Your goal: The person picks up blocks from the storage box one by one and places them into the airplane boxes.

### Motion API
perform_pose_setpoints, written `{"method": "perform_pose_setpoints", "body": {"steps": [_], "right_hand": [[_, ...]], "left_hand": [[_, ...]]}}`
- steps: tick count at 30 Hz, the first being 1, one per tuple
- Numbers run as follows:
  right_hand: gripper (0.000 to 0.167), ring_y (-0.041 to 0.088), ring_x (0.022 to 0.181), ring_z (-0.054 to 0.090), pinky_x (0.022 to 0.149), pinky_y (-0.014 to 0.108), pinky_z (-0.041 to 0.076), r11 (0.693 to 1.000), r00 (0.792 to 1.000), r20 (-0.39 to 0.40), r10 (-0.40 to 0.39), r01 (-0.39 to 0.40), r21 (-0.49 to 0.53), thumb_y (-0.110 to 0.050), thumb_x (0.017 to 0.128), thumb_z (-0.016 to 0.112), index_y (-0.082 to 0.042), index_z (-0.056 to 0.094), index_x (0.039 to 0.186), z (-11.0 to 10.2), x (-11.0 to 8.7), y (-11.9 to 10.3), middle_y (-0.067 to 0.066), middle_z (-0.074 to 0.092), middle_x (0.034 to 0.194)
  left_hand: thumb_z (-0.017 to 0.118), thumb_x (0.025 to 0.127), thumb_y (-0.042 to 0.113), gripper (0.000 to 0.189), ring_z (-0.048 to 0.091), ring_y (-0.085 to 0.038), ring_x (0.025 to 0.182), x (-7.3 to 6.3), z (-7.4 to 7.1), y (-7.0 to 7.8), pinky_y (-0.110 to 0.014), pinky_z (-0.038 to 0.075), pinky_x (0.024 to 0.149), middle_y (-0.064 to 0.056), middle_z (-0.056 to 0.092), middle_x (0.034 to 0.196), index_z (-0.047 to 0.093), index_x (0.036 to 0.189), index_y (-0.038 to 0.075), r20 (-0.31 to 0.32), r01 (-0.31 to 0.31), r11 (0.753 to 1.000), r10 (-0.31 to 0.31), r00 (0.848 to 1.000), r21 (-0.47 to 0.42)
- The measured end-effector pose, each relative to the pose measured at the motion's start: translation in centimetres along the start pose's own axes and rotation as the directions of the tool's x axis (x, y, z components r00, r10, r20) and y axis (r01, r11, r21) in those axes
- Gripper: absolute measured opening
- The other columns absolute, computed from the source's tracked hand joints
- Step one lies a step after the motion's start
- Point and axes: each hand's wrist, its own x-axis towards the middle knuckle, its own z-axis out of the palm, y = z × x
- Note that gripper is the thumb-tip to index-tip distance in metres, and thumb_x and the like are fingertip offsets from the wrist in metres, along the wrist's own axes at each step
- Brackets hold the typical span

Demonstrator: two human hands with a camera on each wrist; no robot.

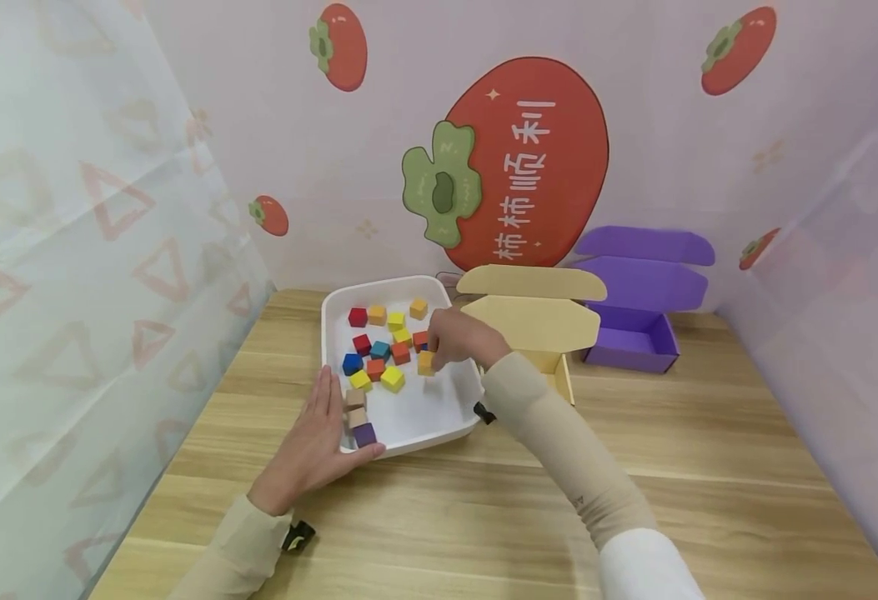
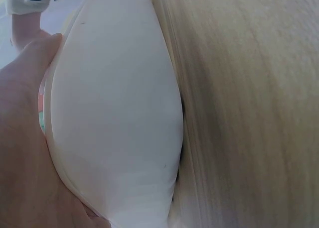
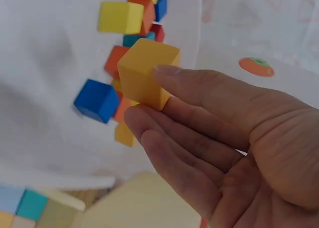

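My right hand (image 1: 463, 337) is over the right half of a white tray (image 1: 439, 412) and pinches an orange-yellow cube (image 3: 144, 71) between thumb and fingers. Below it in the right wrist view lie a blue cube (image 3: 96, 100) and a yellow cube (image 3: 119, 17). More cubes in red, orange, yellow, blue and teal are scattered in the tray. At the tray's near left corner my left hand (image 1: 311, 446) rests along the rim, fingers straight and thumb stretched over the front edge. Two plain wooden cubes (image 1: 356, 400) and a purple cube (image 1: 364, 434) lie beside it.
An open beige box (image 1: 564, 379) stands right of the tray, partly hidden by my right forearm; several cubes (image 3: 31, 204) show in it. Behind it to the right is an open purple box (image 1: 629, 357). All stand on a wooden table (image 1: 439, 517) against a patterned backdrop.
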Motion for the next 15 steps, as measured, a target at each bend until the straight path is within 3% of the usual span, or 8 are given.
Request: {"method": "perform_pose_setpoints", "body": {"steps": [7, 15], "right_hand": [[0.023, 0.022, 0.091, 0.067, 0.083, 0.033, 0.063, 0.998, 0.998, -0.053, -0.040, 0.043, 0.048, -0.017, 0.087, 0.089, -0.010, 0.083, 0.108, -2.1, -3.6, 2.4, 0.004, 0.076, 0.102], [0.017, 0.018, 0.083, 0.071, 0.081, 0.037, 0.063, 0.998, 0.993, -0.107, -0.046, 0.050, 0.032, -0.011, 0.087, 0.086, -0.006, 0.083, 0.102, -2.9, -7.4, 7.7, 0.007, 0.079, 0.098]], "left_hand": [[0.059, 0.083, 0.087, 0.135, 0.007, -0.047, 0.165, 0.0, 0.0, 0.0, -0.063, 0.028, 0.127, -0.025, -0.002, 0.177, 0.009, 0.166, -0.007, -0.012, -0.006, 1.000, 0.006, 1.000, 0.003], [0.059, 0.083, 0.087, 0.136, 0.007, -0.047, 0.165, -0.1, 0.0, -0.1, -0.063, 0.029, 0.126, -0.026, -0.001, 0.177, 0.009, 0.166, -0.007, -0.005, -0.004, 1.000, 0.004, 1.000, 0.004]]}}
